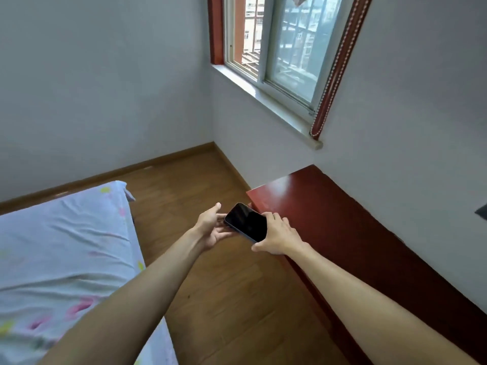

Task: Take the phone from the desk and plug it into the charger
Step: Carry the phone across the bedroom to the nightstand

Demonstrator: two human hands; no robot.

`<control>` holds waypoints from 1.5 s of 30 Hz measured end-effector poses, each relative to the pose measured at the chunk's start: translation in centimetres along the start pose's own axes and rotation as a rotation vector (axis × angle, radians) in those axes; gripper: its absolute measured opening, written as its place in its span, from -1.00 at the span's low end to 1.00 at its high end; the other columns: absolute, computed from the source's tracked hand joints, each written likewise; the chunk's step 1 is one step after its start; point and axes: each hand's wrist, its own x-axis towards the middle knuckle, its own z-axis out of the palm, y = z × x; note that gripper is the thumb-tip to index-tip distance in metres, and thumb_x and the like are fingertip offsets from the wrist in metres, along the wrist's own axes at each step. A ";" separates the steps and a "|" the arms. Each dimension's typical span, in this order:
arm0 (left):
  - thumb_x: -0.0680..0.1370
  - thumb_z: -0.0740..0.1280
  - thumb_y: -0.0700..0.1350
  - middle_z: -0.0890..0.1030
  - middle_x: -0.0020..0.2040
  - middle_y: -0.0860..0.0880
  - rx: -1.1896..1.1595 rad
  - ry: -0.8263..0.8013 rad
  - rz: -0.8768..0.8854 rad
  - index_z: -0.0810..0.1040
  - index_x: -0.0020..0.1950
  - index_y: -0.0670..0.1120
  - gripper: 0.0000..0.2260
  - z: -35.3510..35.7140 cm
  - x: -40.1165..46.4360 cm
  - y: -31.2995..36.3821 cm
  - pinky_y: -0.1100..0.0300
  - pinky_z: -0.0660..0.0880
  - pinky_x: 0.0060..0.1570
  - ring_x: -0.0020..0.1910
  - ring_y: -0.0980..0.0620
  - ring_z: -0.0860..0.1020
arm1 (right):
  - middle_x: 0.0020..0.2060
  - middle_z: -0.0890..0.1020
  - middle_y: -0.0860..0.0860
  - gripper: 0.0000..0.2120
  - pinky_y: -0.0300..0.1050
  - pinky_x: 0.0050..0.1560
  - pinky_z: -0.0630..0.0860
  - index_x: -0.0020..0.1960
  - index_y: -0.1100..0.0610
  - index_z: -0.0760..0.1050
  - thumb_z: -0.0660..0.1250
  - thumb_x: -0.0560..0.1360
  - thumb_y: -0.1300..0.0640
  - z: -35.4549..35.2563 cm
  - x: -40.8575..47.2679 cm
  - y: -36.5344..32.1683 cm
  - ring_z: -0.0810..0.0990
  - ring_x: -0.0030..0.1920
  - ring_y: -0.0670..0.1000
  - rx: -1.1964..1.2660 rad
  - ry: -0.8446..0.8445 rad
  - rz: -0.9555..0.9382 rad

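A dark phone (246, 222) with a black screen is held in the air just off the left edge of the red desk (329, 214), screen up. My right hand (276, 234) grips its near end from above. My left hand (210, 226) is cupped under its left side, palm up, fingers touching the phone's underside and thumb raised apart. No charger or cable is in view.
A bed (66, 246) with a pale patterned sheet fills the lower left. Wooden floor (210, 299) runs between bed and desk. A window (276, 48) with a red frame and bead cord sits above the desk. A dark object (481, 212) shows at the right edge.
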 end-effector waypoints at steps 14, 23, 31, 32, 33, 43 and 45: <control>0.68 0.10 0.00 0.51 0.22 -0.36 -0.251 0.155 0.051 0.37 0.34 -0.38 -0.55 -11.9 6.1 11.2 -0.19 0.53 0.05 0.18 -0.30 0.54 | 0.28 0.45 0.00 -0.09 0.03 0.11 0.52 0.45 0.03 0.25 0.52 0.23 -0.24 -1.2 15.6 -13.4 0.40 0.26 0.08 -0.136 -0.030 -0.271; 0.69 0.07 -0.01 0.49 0.28 -0.34 -0.311 0.230 0.154 0.32 0.41 -0.37 -0.53 -14.1 13.1 22.8 -0.18 0.49 0.16 0.33 -0.32 0.48 | 0.26 0.46 -0.01 -0.11 0.04 0.08 0.53 0.44 0.01 0.27 0.52 0.23 -0.23 -5.7 29.9 -19.7 0.41 0.26 0.08 -0.127 -0.031 -0.407; 0.68 0.08 -0.01 0.48 0.26 -0.35 -0.347 0.284 0.188 0.31 0.43 -0.38 -0.51 -18.7 20.2 31.1 -0.17 0.49 0.15 0.33 -0.34 0.48 | 0.27 0.45 -0.01 -0.12 0.07 0.12 0.52 0.45 0.02 0.27 0.52 0.24 -0.21 -7.8 41.0 -26.3 0.39 0.27 0.08 -0.162 -0.049 -0.467; 0.68 0.09 -0.01 0.49 0.26 -0.35 -0.354 0.286 0.186 0.32 0.44 -0.37 -0.51 -19.6 21.3 32.0 -0.16 0.50 0.15 0.33 -0.34 0.48 | 0.27 0.45 -0.01 -0.12 0.07 0.11 0.52 0.45 0.02 0.27 0.52 0.24 -0.21 -7.7 42.5 -27.1 0.39 0.28 0.08 -0.165 -0.046 -0.472; 0.68 0.09 -0.01 0.49 0.25 -0.34 -0.359 0.290 0.184 0.31 0.44 -0.37 -0.51 -20.5 22.6 32.9 -0.16 0.50 0.15 0.32 -0.34 0.49 | 0.27 0.45 -0.01 -0.12 0.07 0.10 0.52 0.44 0.02 0.27 0.52 0.23 -0.21 -7.5 44.0 -28.1 0.39 0.27 0.08 -0.173 -0.044 -0.478; 0.67 0.09 -0.10 0.49 0.29 -0.38 -0.326 0.319 0.150 0.30 0.46 -0.35 -0.55 -29.1 33.8 45.6 -0.16 0.50 0.12 0.32 -0.35 0.49 | 0.27 0.47 0.03 -0.10 0.11 0.12 0.51 0.45 0.05 0.27 0.52 0.24 -0.23 -8.4 59.1 -38.3 0.42 0.27 0.11 -0.215 -0.034 -0.473; 0.67 0.09 -0.10 0.47 0.34 -0.39 -0.312 0.330 0.162 0.31 0.46 -0.35 -0.56 -30.4 35.7 48.6 -0.16 0.49 0.12 0.32 -0.35 0.49 | 0.28 0.47 0.04 -0.11 0.11 0.13 0.50 0.44 0.07 0.28 0.52 0.24 -0.23 -9.2 62.0 -40.3 0.42 0.28 0.12 -0.209 -0.025 -0.476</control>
